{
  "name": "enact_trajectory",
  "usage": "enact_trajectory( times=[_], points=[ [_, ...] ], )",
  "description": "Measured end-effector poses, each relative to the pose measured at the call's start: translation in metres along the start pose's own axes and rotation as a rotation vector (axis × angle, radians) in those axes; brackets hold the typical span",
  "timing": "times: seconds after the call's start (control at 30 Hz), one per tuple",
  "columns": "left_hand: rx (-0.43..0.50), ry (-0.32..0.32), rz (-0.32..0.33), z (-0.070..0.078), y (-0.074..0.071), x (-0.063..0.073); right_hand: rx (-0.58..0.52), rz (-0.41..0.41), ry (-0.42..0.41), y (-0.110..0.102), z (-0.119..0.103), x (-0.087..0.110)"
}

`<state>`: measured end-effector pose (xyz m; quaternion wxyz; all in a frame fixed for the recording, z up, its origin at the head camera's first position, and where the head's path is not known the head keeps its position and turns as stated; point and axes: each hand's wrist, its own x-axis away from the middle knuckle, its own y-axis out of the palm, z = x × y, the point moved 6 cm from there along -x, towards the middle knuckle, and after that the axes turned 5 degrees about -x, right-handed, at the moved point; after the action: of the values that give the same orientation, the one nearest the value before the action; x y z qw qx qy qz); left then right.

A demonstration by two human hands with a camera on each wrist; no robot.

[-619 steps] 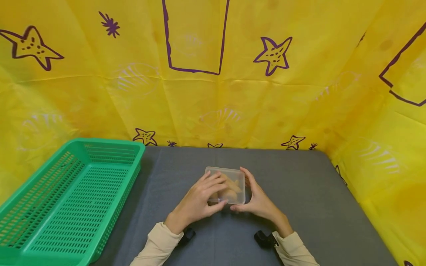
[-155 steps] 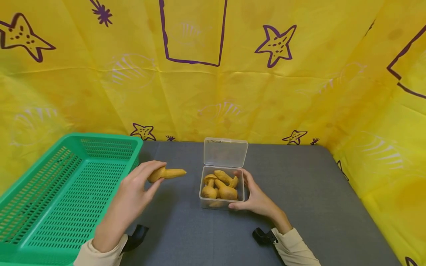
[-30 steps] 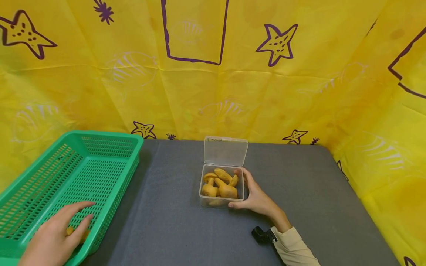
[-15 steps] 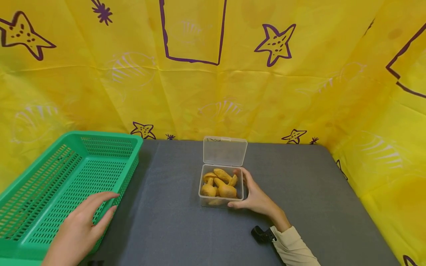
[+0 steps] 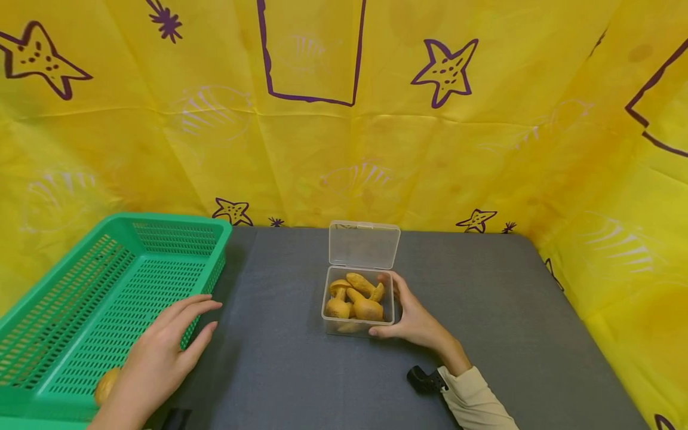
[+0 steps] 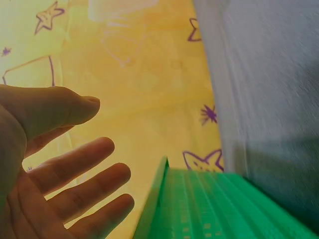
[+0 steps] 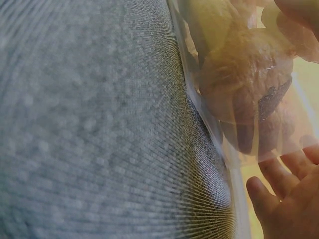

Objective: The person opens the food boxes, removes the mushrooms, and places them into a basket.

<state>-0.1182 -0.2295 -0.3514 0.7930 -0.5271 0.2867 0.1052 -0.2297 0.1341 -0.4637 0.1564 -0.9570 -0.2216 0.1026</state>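
A clear plastic box (image 5: 358, 328) stands on the table with its hinged lid (image 5: 363, 246) tipped up at the back. Several yellow-brown mushrooms (image 5: 368, 309) fill it. My right hand (image 5: 416, 322) grips the box's right side, thumb at the front corner and fingers around the back. In the right wrist view, mushrooms (image 7: 244, 74) show through the clear wall. My left hand (image 5: 163, 346), fingers spread and holding nothing, is over the right rim of the green basket (image 5: 215, 263). Beside that wrist a mushroom (image 5: 106, 385) lies in the basket, partly hidden by the hand.
The perforated basket takes up the left side of the grey-covered table (image 5: 290, 370). A yellow cloth (image 5: 322, 149) with drawn starfish hangs behind and along the right. A black wrist camera mount (image 5: 424, 380) sits at the right sleeve.
The box, held shut in both hands at first, was opened. My left hand carried a mushroom to the basket and let it go, then moved right toward the box. My right hand stayed.
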Motion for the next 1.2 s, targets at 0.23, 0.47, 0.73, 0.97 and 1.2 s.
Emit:
enact_trajectory(
  times=[0.23,0.47,0.73,0.97,1.2],
  points=[
    [-0.001,0.04,-0.036,0.016,0.01,-0.016,0.002,-0.007,-0.009,0.002,0.0,0.0],
    [0.019,0.099,-0.064,0.03,0.027,-0.026,0.008,-0.005,0.003,0.001,0.001,0.001],
    [0.061,0.174,-0.079,0.056,0.05,-0.031,0.009,-0.003,0.008,0.001,0.003,0.0],
    [0.105,0.234,-0.114,0.077,0.066,-0.037,0.009,-0.001,0.006,0.001,0.003,0.0],
    [0.146,0.251,-0.168,0.092,0.079,-0.043,0.015,-0.005,0.005,0.001,0.001,0.0]
  ],
)
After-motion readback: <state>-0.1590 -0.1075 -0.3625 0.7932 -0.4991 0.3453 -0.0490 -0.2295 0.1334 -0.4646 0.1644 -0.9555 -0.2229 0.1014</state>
